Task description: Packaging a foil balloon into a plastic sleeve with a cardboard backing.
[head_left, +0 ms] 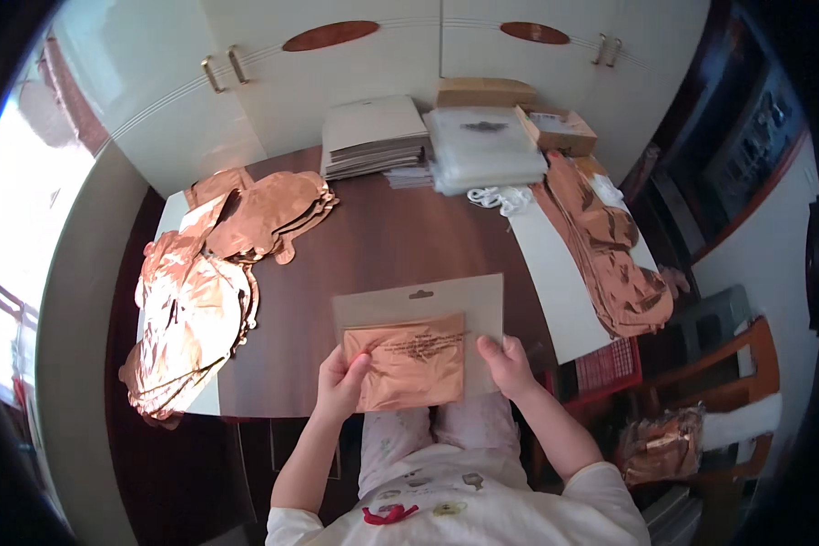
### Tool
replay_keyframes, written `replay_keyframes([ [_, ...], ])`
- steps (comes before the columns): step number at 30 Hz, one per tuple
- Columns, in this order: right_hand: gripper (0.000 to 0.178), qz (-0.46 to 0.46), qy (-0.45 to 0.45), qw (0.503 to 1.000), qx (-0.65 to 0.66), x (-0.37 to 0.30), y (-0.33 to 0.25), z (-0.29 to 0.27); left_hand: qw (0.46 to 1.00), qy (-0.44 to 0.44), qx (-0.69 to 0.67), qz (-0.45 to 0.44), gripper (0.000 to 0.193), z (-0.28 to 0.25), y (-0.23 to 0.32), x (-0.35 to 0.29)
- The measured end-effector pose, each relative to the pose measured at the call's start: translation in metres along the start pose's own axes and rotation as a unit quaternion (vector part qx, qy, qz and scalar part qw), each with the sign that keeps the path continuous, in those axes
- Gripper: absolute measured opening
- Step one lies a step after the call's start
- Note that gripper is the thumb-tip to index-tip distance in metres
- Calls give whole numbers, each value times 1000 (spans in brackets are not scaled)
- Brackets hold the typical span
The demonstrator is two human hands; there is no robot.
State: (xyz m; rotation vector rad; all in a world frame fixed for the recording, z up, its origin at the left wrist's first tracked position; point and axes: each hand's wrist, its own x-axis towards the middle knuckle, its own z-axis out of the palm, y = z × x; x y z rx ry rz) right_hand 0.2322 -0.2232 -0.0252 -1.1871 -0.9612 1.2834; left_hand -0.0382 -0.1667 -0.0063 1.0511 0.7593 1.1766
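Observation:
A pale card [482, 305] with a hang hole at its top is held between both hands, above the near edge of the table. On its front lies a folded copper-coloured foil balloon [409, 373] with small dark print. My left hand [339, 384] closes on the left side, its thumb pressing on the foil and its fingers hidden behind. At the right edge my right hand [510, 366] pinches the card, thumb in front. Whether a clear bag encloses the card and foil, I cannot tell.
Flat copper foil balloons are piled at the left [191, 300] and right [601, 246] of the brown table [382, 237]. Behind stand stacked cards [373, 132], clear plastic bags [482, 150], white string [500, 197] and an open box [560, 136]. A wooden chair [760, 364] is at right.

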Motion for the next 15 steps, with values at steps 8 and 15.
replay_keyframes([
  [8, 13, -144, 258, 933, -206, -82, -13, -31, 851, -113, 402, 318, 9, 27, -11, -40],
  [15, 76, 158, 140, 966, 150, -206, 22, -37, 715, -366, 421, 422, 39, 94, -44, -58],
])
